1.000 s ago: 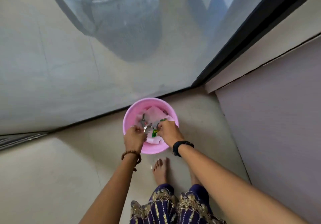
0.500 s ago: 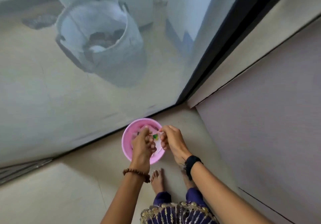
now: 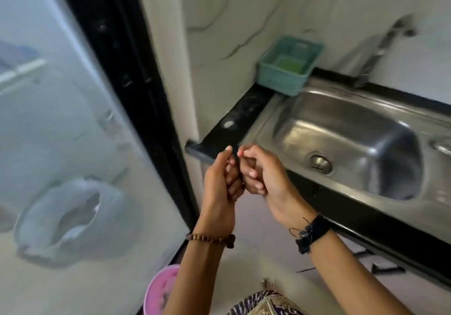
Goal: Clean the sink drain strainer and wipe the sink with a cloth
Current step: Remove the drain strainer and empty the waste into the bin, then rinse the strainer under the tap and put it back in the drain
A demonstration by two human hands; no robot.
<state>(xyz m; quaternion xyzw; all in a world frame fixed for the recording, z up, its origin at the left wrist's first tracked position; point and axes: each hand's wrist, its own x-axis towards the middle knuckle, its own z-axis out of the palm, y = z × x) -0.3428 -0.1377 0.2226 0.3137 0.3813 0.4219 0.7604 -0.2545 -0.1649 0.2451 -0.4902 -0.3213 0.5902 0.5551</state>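
Observation:
The steel sink [image 3: 341, 129] sits in a black counter [image 3: 234, 124] on the right, with its round drain [image 3: 319, 163] in the basin floor. My left hand [image 3: 219, 187] and my right hand [image 3: 263, 175] are pressed together in the air just off the counter's front left corner, left of the basin. Both have curled fingers, and the thumbs and fingertips meet at the top. A thin dark edge shows between the fingers; what it is stays hidden. No strainer or cloth is clearly visible.
A green plastic basket [image 3: 285, 70] stands at the sink's back left corner. The faucet [image 3: 375, 53] rises behind the basin. A pink tub [image 3: 158, 290] sits on the floor below my left arm. A frosted glass door [image 3: 73, 143] with a black frame [image 3: 136, 95] fills the left.
I have risen from bending over the pink tub on the floor. Both hands have lifted away from it and now meet beside the sink, which has come into view.

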